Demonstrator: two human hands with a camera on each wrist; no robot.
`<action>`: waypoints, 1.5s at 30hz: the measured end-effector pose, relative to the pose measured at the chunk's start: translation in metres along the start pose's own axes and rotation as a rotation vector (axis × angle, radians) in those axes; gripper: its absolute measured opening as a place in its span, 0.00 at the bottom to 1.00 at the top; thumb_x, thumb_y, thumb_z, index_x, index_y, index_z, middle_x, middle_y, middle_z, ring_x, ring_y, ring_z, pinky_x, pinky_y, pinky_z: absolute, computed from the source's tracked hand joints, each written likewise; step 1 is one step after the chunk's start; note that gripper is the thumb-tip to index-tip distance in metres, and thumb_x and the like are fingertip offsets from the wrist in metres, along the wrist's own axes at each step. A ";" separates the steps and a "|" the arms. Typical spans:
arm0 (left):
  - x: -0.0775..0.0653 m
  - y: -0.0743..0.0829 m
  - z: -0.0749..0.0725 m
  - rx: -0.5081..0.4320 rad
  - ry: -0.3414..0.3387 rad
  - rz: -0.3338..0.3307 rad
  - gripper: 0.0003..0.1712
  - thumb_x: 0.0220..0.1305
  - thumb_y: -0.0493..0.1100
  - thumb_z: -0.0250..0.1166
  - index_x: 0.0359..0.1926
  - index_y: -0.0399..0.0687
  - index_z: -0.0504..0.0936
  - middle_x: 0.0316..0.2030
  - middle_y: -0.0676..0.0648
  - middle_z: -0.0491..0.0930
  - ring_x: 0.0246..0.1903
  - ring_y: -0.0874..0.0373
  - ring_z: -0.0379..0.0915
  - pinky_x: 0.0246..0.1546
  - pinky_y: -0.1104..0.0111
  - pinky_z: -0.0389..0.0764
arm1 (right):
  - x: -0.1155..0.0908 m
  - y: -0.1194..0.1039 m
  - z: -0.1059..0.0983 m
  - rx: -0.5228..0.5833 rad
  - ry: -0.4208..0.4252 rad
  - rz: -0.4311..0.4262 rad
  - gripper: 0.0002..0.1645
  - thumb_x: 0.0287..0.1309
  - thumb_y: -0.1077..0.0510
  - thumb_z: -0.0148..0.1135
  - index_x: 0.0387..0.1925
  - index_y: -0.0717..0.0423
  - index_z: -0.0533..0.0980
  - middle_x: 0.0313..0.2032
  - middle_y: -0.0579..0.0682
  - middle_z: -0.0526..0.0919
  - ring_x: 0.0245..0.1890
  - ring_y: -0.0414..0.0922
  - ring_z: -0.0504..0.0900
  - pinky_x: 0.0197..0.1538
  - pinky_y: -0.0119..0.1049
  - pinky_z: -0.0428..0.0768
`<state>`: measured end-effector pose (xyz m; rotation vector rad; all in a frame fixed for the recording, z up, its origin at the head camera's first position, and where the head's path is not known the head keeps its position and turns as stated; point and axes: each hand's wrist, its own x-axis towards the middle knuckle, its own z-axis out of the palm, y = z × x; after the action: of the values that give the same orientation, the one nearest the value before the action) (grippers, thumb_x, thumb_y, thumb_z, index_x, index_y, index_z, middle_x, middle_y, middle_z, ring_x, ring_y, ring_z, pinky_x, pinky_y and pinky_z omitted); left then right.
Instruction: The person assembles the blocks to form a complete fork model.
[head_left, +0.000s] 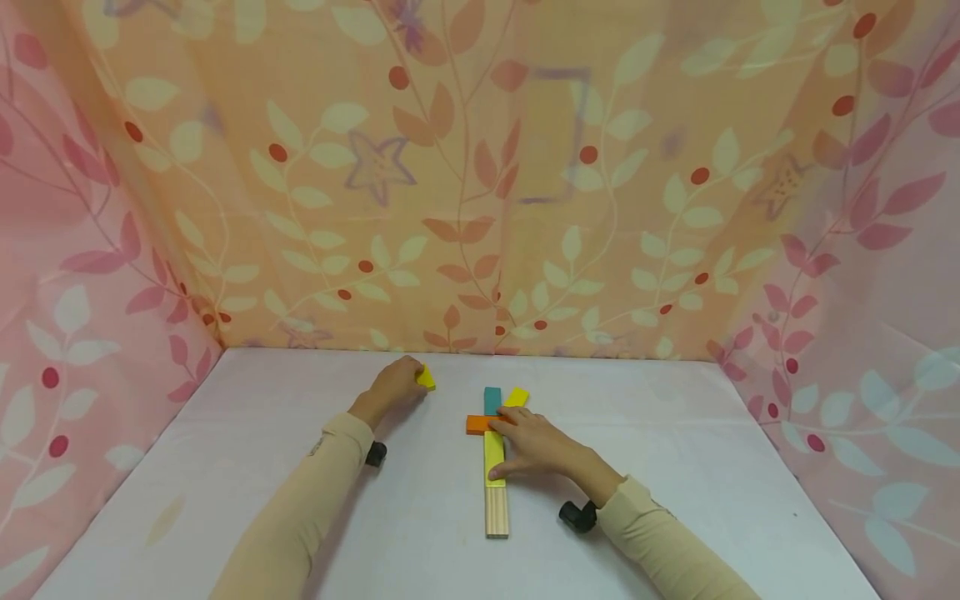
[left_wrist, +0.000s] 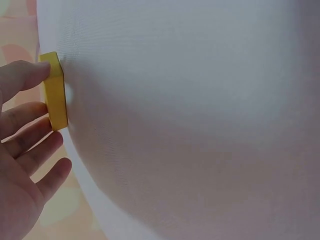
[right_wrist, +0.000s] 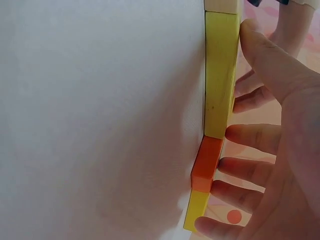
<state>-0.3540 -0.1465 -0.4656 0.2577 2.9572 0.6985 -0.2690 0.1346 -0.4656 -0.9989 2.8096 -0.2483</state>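
Note:
My left hand (head_left: 390, 389) pinches a small yellow block (head_left: 427, 379) between thumb and fingers, left of the other blocks. In the left wrist view that yellow block (left_wrist: 57, 97) stands out close over the white cloth. My right hand (head_left: 546, 447) rests spread over a row of blocks, its fingertips at the orange block (head_left: 476, 425) and its thumb at the long yellow block (head_left: 493, 457). Beyond the orange block lie a teal block (head_left: 492, 400) and a slanted yellow block (head_left: 519, 396). A bare wooden block (head_left: 497, 512) continues the row at the near end.
The blocks lie on a white cloth-covered table (head_left: 660, 433). A floral curtain (head_left: 480, 183) hangs behind, with pink floral cloth (head_left: 885, 275) at the sides. Each wrist carries a black camera, such as the one (head_left: 577, 517) under the right wrist.

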 end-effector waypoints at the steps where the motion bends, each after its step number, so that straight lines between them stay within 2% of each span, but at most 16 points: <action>1: 0.000 0.000 0.000 -0.011 -0.004 -0.006 0.27 0.59 0.41 0.68 0.58 0.31 0.76 0.58 0.37 0.74 0.52 0.46 0.72 0.59 0.55 0.73 | 0.000 0.000 0.000 0.001 0.001 0.000 0.55 0.45 0.23 0.63 0.68 0.50 0.68 0.70 0.57 0.64 0.69 0.55 0.65 0.67 0.55 0.68; 16: 0.003 -0.005 -0.003 -0.047 -0.005 -0.007 0.30 0.60 0.41 0.68 0.61 0.30 0.74 0.59 0.36 0.74 0.53 0.45 0.72 0.61 0.54 0.72 | 0.000 -0.001 -0.001 0.005 0.021 -0.014 0.54 0.47 0.26 0.65 0.67 0.53 0.68 0.69 0.58 0.66 0.68 0.55 0.66 0.68 0.54 0.67; 23: 0.003 -0.006 -0.002 -0.036 -0.005 0.010 0.30 0.60 0.42 0.68 0.60 0.30 0.74 0.61 0.35 0.72 0.56 0.43 0.71 0.62 0.53 0.71 | -0.007 -0.002 -0.001 -0.038 0.045 -0.061 0.55 0.47 0.27 0.65 0.68 0.58 0.67 0.68 0.57 0.68 0.67 0.53 0.68 0.68 0.50 0.69; 27: 0.003 -0.006 -0.001 -0.035 -0.010 0.025 0.30 0.60 0.41 0.67 0.60 0.29 0.74 0.63 0.33 0.71 0.59 0.41 0.70 0.65 0.52 0.69 | -0.011 -0.003 -0.001 -0.053 0.025 -0.061 0.57 0.48 0.26 0.64 0.69 0.59 0.65 0.70 0.55 0.66 0.69 0.52 0.67 0.68 0.48 0.69; 35: 0.005 -0.007 -0.001 -0.097 -0.014 -0.020 0.32 0.59 0.41 0.68 0.62 0.33 0.72 0.57 0.37 0.77 0.48 0.48 0.72 0.58 0.55 0.73 | -0.016 -0.006 0.000 -0.051 0.004 -0.045 0.56 0.50 0.26 0.62 0.69 0.58 0.64 0.71 0.55 0.64 0.70 0.52 0.66 0.69 0.48 0.69; 45: 0.009 -0.010 0.003 -0.126 -0.021 -0.018 0.32 0.57 0.39 0.69 0.62 0.33 0.74 0.60 0.38 0.75 0.52 0.46 0.72 0.61 0.54 0.72 | -0.018 -0.005 0.002 -0.047 0.004 -0.056 0.55 0.50 0.27 0.62 0.69 0.59 0.65 0.71 0.56 0.63 0.70 0.53 0.67 0.68 0.47 0.69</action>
<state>-0.3635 -0.1523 -0.4729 0.2265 2.8774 0.8699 -0.2519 0.1420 -0.4655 -1.0891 2.8060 -0.1912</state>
